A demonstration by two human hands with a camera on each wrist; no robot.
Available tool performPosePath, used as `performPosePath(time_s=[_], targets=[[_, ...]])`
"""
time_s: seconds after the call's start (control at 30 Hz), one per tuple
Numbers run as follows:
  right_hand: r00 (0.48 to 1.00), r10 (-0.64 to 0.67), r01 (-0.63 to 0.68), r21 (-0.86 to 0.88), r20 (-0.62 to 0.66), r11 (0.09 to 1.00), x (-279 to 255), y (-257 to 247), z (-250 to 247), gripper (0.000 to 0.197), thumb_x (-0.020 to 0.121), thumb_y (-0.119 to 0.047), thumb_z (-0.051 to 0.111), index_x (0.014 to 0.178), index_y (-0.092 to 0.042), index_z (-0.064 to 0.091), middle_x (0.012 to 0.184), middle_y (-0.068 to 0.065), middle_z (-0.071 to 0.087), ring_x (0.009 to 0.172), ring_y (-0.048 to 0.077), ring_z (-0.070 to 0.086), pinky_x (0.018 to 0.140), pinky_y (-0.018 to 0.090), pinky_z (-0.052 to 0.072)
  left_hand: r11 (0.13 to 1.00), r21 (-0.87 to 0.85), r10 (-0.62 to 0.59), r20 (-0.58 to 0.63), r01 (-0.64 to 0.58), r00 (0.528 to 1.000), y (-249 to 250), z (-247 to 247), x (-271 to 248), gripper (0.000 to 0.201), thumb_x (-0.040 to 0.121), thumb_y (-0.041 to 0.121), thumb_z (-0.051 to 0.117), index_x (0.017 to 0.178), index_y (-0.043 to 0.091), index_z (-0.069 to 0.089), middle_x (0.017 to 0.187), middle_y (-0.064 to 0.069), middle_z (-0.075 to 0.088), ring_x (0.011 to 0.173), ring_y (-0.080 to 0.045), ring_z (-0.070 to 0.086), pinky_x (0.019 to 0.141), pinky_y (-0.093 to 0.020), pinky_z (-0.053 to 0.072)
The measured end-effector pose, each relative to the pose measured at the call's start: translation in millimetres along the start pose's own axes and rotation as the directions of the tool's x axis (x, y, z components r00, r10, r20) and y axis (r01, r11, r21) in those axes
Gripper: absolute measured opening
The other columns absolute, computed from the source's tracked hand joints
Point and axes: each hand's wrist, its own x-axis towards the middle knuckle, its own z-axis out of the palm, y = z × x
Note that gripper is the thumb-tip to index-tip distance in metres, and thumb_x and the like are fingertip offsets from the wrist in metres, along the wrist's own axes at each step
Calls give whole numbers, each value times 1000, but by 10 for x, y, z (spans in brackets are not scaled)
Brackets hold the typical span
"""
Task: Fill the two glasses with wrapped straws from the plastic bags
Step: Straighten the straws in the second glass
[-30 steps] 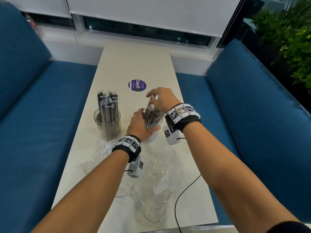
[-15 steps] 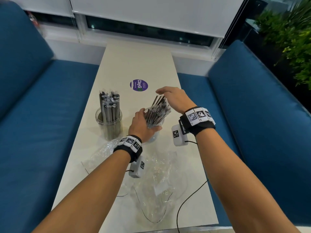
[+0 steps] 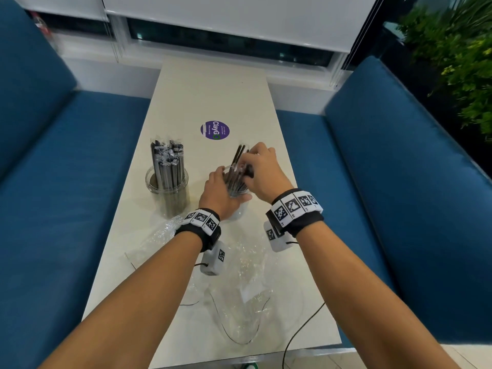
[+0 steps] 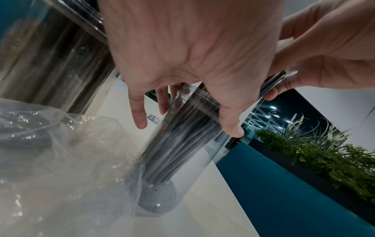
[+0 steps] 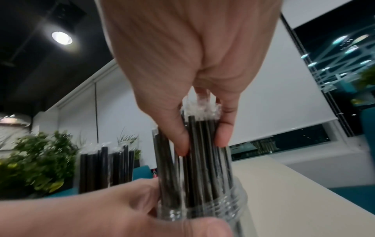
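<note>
Head view shows our left hand (image 3: 222, 193) wrapped around the right glass (image 4: 182, 144). Our right hand (image 3: 262, 173) pinches its straws (image 5: 202, 152); the left glass (image 3: 167, 190) stands full.

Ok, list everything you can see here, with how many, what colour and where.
Glasses: two, clear; left glass standing free, right glass held.
Wrapped straws: black; one bunch upright in left glass, one bunch in right glass.
Plastic bags: clear, crumpled, near table edge.
Sticker: one, purple, table centre.
Table: one, cream.
Benches: blue, both sides.
Plants: green, far right.
Hands: left hand holds right glass; right hand pinches its straws.
</note>
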Motion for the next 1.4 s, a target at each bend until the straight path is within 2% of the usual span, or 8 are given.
performPosePath(time_s=[0.13,0.27,0.43,0.57,0.67,0.87,1.17,1.4], targets=[[993,-28,39,95,-114,995,-17,104,-53,23,84,1,71,101,-14,73,123,10,53,112,28,46,94,32,44,1000,6,5,-16,-5,1000,19,4,-21,105,72,51,92,154,14,38,145,-10,48,136,-32,51,114,-51,45],[996,-46,55,-108,81,993,-102,111,-42,43,79,-23,70,121,-28,64,136,6,47,122,32,38,104,46,41,1000,-1,12,-19,-12,1000,16,9,-24,94,73,46,92,148,17,43,139,-9,50,131,-32,53,107,-52,50],[974,-49,60,41,-222,997,-1,-75,-163,51,71,-37,65,123,-38,59,135,0,42,121,26,36,95,36,28,1000,-7,11,-19,-11,1000,10,-4,-40,102,71,52,92,150,15,40,143,-10,50,134,-32,51,111,-52,48],[998,-64,61,-87,-27,994,199,-142,-62,73,82,-60,64,148,-37,44,155,1,41,141,28,36,108,46,29,1000,-14,18,-15,-18,1000,-11,10,-35,104,71,54,90,153,17,39,143,-9,49,134,-32,51,111,-53,48],[994,-50,63,-124,101,990,270,-97,40,59,94,-42,65,147,-20,52,137,4,60,130,26,52,110,46,37,1000,-7,-14,-3,14,1000,3,2,-26,100,74,50,91,152,16,38,146,-9,47,137,-31,49,113,-53,47],[989,-127,120,-98,-70,988,196,64,15,16,91,-25,66,104,-23,75,114,-6,70,114,19,59,109,47,35,1000,9,-17,1,17,1000,23,9,-24,114,75,54,91,161,14,27,155,-9,42,145,-30,44,118,-50,42],[991,-131,131,-118,12,984,111,37,-66,46,82,-45,69,125,-31,63,140,-10,59,138,19,43,118,60,16,1000,-3,-12,1,12,1000,0,7,-11,112,73,53,91,159,12,31,151,-11,43,141,-32,47,116,-52,44],[994,-104,108,-155,33,982,179,-37,-16,52,101,-50,49,148,-29,51,158,-8,47,151,16,34,118,59,13,1000,-13,-9,-5,9,1000,-8,9,-6,109,74,53,91,158,13,34,152,-11,44,142,-32,47,117,-51,44]])
